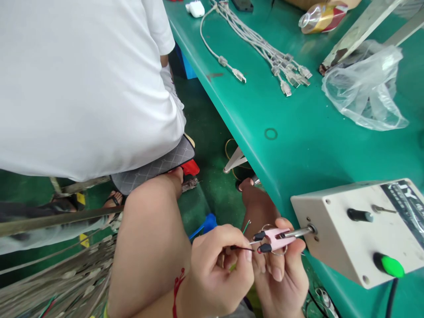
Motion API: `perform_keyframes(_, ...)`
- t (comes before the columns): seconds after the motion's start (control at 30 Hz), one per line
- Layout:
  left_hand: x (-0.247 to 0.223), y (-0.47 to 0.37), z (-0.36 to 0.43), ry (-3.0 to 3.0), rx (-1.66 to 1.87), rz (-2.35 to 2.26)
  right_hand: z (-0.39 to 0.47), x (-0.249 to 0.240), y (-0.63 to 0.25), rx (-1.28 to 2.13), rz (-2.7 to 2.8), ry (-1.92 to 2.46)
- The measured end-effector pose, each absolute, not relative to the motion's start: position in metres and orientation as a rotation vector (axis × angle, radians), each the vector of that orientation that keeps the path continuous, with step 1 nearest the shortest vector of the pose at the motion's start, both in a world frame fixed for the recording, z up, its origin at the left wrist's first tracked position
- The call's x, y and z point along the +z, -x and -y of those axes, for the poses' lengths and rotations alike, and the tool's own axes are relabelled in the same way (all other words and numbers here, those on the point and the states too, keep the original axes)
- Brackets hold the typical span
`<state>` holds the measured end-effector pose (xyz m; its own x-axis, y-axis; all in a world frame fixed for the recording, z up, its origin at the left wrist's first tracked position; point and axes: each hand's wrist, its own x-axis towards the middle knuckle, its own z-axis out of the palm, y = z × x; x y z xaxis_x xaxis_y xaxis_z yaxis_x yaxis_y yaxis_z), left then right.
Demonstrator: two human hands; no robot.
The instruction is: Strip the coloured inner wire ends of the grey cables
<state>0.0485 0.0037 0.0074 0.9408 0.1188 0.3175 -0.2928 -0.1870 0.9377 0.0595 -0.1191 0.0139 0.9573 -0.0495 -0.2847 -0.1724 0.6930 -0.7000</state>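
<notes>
My left hand [221, 269], with a red string bracelet at the wrist, is closed in a pinch on thin wires [243, 248]. A black and a white end point toward the pink clip, and a green end sticks up behind the fingers. The pink clip [274, 239] has black-tipped jaws and sits on the metal shaft of a beige machine box [331, 234]. My right hand [281, 278] is palm up below the shaft, its fingers curled around the clip's sides. Whether the white wire's tip touches the jaws, I cannot tell.
The green table [251, 115] carries a bundle of USB cables [258, 42], a plastic bag [367, 88], a bottle [323, 17] and a white case [195, 8]. A person in a white shirt [86, 88] sits close at left. Many cables [66, 278] hang at lower left.
</notes>
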Motion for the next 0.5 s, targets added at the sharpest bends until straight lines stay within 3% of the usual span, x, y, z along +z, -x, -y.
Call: perform_keyframes(0.5, 0.016, -0.054, -0.002, -1.655, 0.358, 0.166, 0.133, 0.0, -0.035, 0.22, -0.543, 0.786)
